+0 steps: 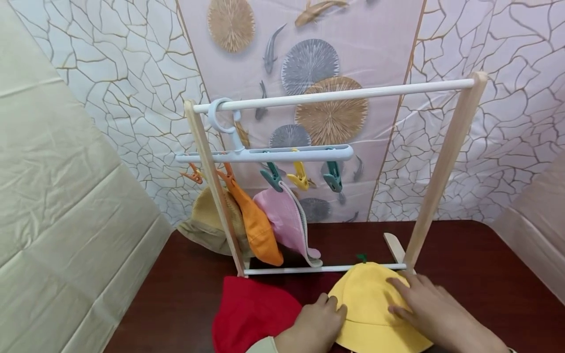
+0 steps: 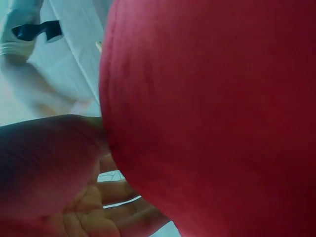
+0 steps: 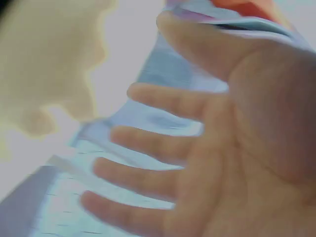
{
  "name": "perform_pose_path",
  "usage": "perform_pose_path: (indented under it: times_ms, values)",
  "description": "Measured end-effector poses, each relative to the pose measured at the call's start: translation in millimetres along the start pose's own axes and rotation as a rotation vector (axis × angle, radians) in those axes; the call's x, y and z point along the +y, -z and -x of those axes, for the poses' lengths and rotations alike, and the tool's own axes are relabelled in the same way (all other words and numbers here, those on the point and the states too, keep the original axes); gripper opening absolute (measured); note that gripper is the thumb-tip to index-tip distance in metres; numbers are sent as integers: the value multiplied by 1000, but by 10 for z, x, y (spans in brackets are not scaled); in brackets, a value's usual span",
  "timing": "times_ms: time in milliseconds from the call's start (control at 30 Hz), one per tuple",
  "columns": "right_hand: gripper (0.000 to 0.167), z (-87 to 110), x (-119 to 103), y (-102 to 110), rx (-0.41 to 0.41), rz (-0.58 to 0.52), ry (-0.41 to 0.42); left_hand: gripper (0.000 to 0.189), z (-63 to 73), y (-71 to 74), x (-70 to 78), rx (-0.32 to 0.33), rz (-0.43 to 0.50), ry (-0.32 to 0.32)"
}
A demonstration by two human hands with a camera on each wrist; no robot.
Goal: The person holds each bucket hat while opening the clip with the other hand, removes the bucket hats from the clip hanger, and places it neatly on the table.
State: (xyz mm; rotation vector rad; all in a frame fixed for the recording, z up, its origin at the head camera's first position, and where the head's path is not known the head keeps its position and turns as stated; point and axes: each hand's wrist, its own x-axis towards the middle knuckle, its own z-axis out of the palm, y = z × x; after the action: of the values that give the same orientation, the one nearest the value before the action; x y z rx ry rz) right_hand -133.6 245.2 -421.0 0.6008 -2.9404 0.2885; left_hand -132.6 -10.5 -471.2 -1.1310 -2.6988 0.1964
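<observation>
A yellow hat (image 1: pixel 364 296) with a small green sprout on its crown lies crown-up at the table's front. My left hand (image 1: pixel 314 319) touches its left side with bent fingers. In the left wrist view, red cloth hides the thumb and fingertips of that hand, so a hold is not plain. On the yellow hat's right side my right hand (image 1: pixel 427 305) hovers or touches lightly. Its fingers are spread and nearly straight in the right wrist view, with nothing in the palm. A red hat (image 1: pixel 250 310) lies left of the left hand.
Behind the hats stands a wooden rack (image 1: pixel 446 171) with a white top bar (image 1: pixel 375 92). From it hangs a pale blue clip hanger (image 1: pixel 282 155). An orange hat (image 1: pixel 256 228), a pink hat (image 1: pixel 284 218) and a tan hat (image 1: pixel 205 220) hang on its left part. Further right are a yellow clip (image 1: pixel 300 176) and a green clip (image 1: pixel 333 177).
</observation>
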Motion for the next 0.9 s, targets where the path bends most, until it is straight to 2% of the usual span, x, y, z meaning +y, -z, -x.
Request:
perform_pose_path:
  times_ms: [67,167,267,333,433,533,667,767,833,867,900]
  values:
    - [44,-57,-140,211,199,5,64,23,-9,6,10,1,18,-9]
    - [42,-228,-392,652,446,-73,166,20,-16,34,-4,-10,41,-9]
    - [43,-455,-633,1103,608,-169,265,16,-5,50,-34,-4,62,0]
    - [50,-620,-763,1347,682,-218,323,16,8,49,-54,4,80,-7]
    - [49,-874,-907,1600,730,-271,372,20,36,40,-94,30,103,-44]
    - [50,-1111,-1006,1726,732,-305,369,35,64,42,-163,21,147,-98]
    - [50,-1313,-1086,1760,701,-319,346,51,97,60,-268,-51,246,-162]
    - [45,-1374,-1131,1746,672,-316,348,46,115,84,-357,-96,372,-158]
    - [39,-1389,-1158,1742,662,-313,353,40,129,112,-423,-74,440,-139]
    - [37,-1391,-1170,1741,659,-313,356,37,138,147,-457,-36,460,-126]
    - [35,-1390,-1182,1742,659,-312,359,33,149,189,-491,29,457,-116]
